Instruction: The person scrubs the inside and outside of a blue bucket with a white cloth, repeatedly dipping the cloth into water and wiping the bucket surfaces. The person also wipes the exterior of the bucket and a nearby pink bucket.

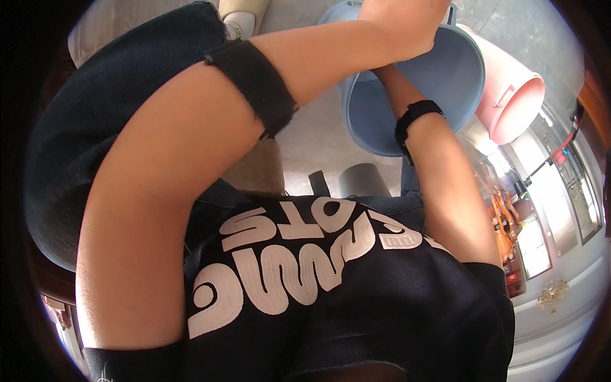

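Observation:
A blue plastic bucket [456, 79] lies before me with its mouth turned toward me. My left hand [410, 31] reaches across the bucket's upper rim. The frame's top edge cuts this hand off, and its fingers do not show. My right forearm [441, 148] extends into the bucket's mouth from the lower right. Past its shadowed wrist, the right hand is out of sight behind my left wrist. Whether either hand holds something is hidden. Black straps circle my left forearm [329, 57] and my right forearm.
To the right of the blue bucket, a pink plastic bucket [508, 88] rests on the grey floor [317, 138]. A grey cylinder [365, 179] stands near my body. A light-coloured shoe [240, 25] appears at the top, beside my dark trouser leg [119, 110].

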`<state>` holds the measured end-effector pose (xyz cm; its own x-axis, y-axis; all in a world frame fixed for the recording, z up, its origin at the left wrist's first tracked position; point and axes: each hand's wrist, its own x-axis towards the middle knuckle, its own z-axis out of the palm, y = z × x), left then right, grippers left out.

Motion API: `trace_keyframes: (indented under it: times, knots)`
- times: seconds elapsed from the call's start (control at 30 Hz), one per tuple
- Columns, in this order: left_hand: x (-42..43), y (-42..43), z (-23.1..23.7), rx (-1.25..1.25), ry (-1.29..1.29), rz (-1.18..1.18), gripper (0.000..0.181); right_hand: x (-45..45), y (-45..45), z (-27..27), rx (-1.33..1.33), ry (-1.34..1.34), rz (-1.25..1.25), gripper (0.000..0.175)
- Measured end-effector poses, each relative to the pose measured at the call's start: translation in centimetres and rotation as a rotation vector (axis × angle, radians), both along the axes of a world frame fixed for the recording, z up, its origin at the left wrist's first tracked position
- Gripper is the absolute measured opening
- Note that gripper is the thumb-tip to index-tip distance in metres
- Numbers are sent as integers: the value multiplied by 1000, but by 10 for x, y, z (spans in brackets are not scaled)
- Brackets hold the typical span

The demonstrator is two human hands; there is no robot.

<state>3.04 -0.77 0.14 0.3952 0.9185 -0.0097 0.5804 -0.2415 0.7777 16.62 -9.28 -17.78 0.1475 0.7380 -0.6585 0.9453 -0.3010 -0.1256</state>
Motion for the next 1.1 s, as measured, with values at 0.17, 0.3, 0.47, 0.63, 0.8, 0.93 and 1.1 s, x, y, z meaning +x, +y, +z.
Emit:
trace_keyframes:
  times: [0.17,0.3,0.47,0.63,0.8,0.93,1.1]
  knots:
    - [0,-1,2,27,11,22,26,11,2,4,-47,11,-54,26]
    - [-5,0,4,-4,-16,-16,30,-6,-19,-12,-181,119,-148,27]
    - [-5,6,8,6,44,-18,34,-52,-20,-25,235,316,3,27]
    - [-6,9,0,-12,126,-53,40,23,30,83,-94,190,109,33]
    - [6,14,0,376,212,-18,49,76,6,234,163,234,-79,25]
    - [11,-14,25,519,160,-226,70,77,-67,301,604,653,-628,21]
    - [11,-112,54,259,545,-964,70,51,-166,311,1097,515,-1263,12]
